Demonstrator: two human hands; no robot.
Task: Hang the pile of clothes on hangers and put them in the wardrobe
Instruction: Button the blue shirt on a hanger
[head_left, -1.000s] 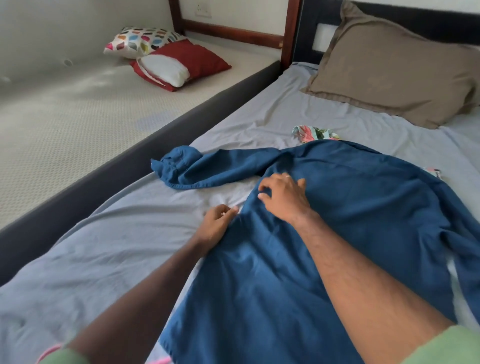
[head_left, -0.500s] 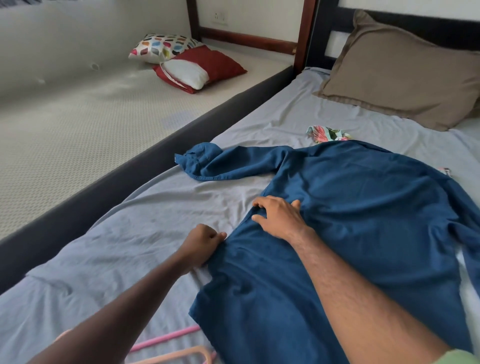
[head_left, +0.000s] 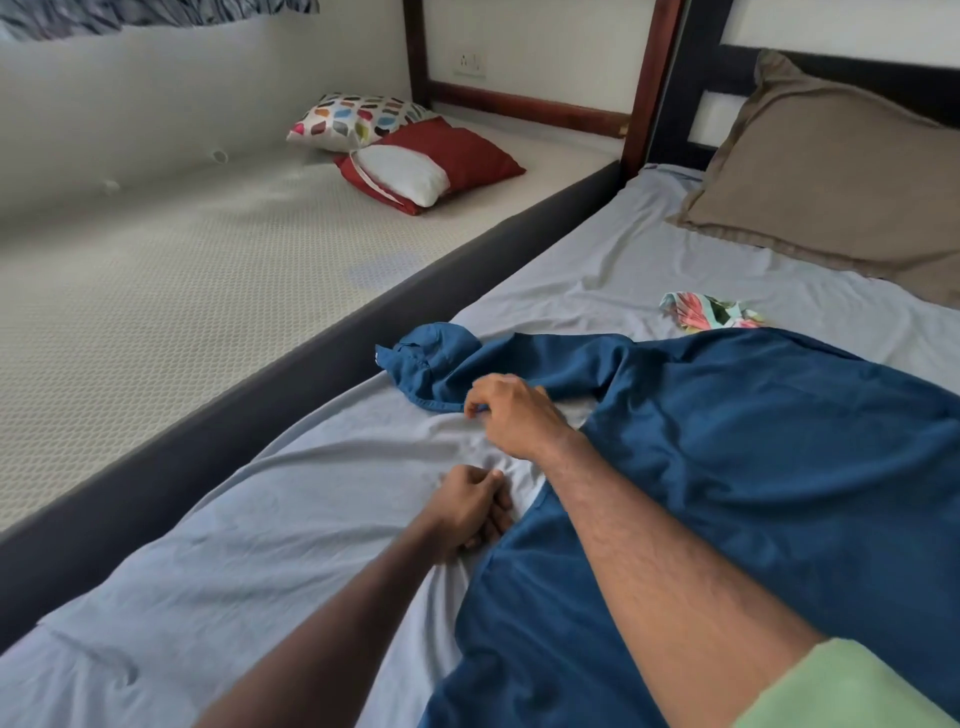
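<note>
A blue long-sleeved shirt (head_left: 753, 467) lies spread on the grey bed sheet (head_left: 260, 545), one sleeve stretched toward the left. My right hand (head_left: 511, 415) reaches over to that sleeve and pinches its lower edge near the cuff. My left hand (head_left: 467, 506) lies curled at the shirt's left side edge; whether it holds the cloth is unclear. A small piece of multicoloured cloth (head_left: 709, 312) pokes out from behind the shirt. No hanger is in view.
A brown pillow (head_left: 841, 176) lies at the head of the bed. A dark bed rail (head_left: 311, 374) separates it from a bare mattress (head_left: 156, 291) on the left, which carries a red pillow (head_left: 447, 161) and a patterned pillow (head_left: 358, 117).
My right hand has left the shirt's body and moved up-left to the sleeve. My left hand stays at the shirt's edge. The pink hangers seen at the bottom are out of view.
</note>
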